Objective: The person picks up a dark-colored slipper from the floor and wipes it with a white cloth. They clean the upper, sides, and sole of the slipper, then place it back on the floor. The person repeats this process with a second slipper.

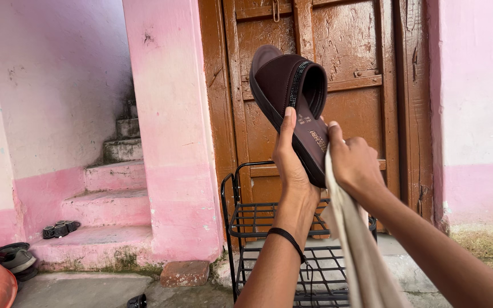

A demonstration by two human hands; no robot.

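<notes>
Pink walls [52, 74] and a brown door [349, 51] in daylight

A worn wooden door stood between pink pillars [172, 142]; pink steps [115, 188] rose at left, with sandals [59, 229] on the lowest. A black wire rack [246, 219] stood before the door on a grey floor [87, 288], a brick [185, 272] beside it.

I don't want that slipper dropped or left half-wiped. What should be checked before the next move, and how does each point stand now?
1. Left hand holds the slipper firmly: ok, thumb on the insole, fingers behind the sole.
2. Right hand has the cloth: ok, cloth hangs from it against the slipper's heel end.
3. Slipper is clear of the door: cannot tell.
4. Insole looks clean: cannot tell, only part shows.
5. Rack below has a free shelf: ok, the visible wire shelves are bare.
</notes>
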